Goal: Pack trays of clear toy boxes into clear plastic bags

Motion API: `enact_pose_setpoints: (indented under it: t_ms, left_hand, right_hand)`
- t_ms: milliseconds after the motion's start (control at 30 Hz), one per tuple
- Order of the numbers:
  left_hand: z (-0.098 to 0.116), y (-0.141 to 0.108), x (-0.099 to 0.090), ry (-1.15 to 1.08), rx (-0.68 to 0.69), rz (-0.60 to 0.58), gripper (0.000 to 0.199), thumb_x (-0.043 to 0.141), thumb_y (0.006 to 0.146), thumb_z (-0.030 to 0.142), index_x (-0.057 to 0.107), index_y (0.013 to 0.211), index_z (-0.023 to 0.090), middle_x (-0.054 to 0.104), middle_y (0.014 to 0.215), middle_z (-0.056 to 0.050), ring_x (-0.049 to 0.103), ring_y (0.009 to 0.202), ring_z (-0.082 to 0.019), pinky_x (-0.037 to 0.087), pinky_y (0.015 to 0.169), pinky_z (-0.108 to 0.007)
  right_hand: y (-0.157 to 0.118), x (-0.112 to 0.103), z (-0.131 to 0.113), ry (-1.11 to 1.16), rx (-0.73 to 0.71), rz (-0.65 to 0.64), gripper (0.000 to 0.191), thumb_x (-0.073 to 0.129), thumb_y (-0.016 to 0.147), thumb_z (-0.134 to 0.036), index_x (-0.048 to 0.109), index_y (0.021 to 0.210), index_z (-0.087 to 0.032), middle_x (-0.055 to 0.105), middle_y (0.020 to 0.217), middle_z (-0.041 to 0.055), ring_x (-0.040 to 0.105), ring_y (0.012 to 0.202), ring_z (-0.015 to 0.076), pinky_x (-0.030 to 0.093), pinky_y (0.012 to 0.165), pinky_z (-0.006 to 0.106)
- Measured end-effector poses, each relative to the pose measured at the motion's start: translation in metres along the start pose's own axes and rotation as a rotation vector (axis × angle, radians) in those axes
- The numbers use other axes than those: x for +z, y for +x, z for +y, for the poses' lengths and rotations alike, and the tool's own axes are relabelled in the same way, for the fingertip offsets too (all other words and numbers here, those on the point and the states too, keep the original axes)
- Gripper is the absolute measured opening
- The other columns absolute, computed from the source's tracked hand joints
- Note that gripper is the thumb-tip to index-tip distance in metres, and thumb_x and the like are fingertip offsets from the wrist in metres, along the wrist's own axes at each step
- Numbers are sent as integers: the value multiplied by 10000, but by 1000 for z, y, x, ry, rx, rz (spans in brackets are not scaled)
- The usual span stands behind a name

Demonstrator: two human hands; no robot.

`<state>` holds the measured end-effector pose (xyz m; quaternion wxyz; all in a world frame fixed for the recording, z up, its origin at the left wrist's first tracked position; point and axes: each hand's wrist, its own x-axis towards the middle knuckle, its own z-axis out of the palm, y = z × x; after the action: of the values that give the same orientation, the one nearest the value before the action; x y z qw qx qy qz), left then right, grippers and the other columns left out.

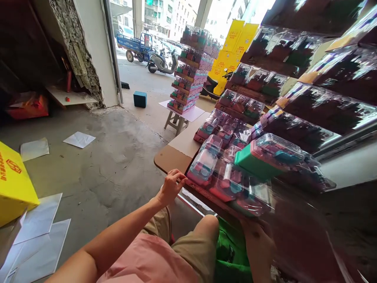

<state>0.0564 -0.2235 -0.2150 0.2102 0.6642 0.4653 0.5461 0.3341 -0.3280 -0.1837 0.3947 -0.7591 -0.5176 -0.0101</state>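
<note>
Pinching the near left corner of the cardboard tray (pixel 203 190), the left hand (pixel 173 184) had thumb and fingertips closed right on it! Down at the tray's near right side, the right hand (pixel 257 236) was a smear of blur; whether it gripped or merely rested, I could not tell. The tray sat on the brown table (pixel 165 158), its near edge out toward the person's knees, loaded with clear-lidded packs (pixel 203 159) in pink and teal. And up above those, toward the tray's right, perched a green-based pack (pixel 259 159), apparently propped on its neighbours!

Danger lay there. A sharp tug on the corner could have tipped the tray toward the lap, since so much of it lay near the edge, and that slick, uneven plastic could have let the green-based pack slide off. Just beyond the tray rose a tall stack (pixel 249 88) of similar loaded trays; a knock from behind the tray might have set it swaying.

Now, the lettering! The tray's front edge carried faint print, too small to read. Well to the left of the tray, a yellow box (pixel 17 184) flashed a red emblem and red characters, too skewed to make out. Far beyond the tray, yellow cartons (pixel 231 55) bore more red characters, equally unclear. No brand could be named.
</note>
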Motion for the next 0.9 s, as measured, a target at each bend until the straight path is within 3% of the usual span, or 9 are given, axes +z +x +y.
enact_pose_setpoints:
  t_ms: [300, 467, 633, 900]
  left_hand:
    - [0, 4, -3, 54, 32, -30, 198, 538, 851, 264, 644, 694, 205, 589, 680, 1, 557, 671, -134, 429, 797, -308]
    - [-1, 3, -3, 78, 58, -18, 177, 556, 839, 269, 639, 696, 206, 594, 675, 5, 564, 671, -136, 430, 799, -309]
    - [-4, 5, -3, 95, 41, -27, 180, 541, 841, 263, 635, 697, 209, 598, 684, 4, 564, 683, -138, 422, 808, -313]
    - [5, 8, -10, 41, -4, 5, 136, 508, 801, 250, 577, 697, 195, 567, 716, -2, 552, 704, -151, 399, 763, -307]
  right_hand:
    - [1, -2, 0, 10, -3, -32, 615, 505, 631, -750, 687, 626, -163, 597, 851, 99, 522, 480, 145, 407, 500, 321]
    - [1, 1, 2, 7, -53, 33, 641, 479, 627, -771, 684, 616, -164, 593, 827, 104, 546, 547, 174, 440, 548, 334]
    - [1, 1, 4, 19, -53, -4, 623, 490, 642, -754, 691, 658, -165, 597, 846, 103, 516, 521, 154, 425, 529, 327]
    - [1, 2, 9, 1, -62, -2, 622, 457, 670, -745, 694, 646, -170, 599, 856, 117, 572, 707, 229, 455, 651, 361]
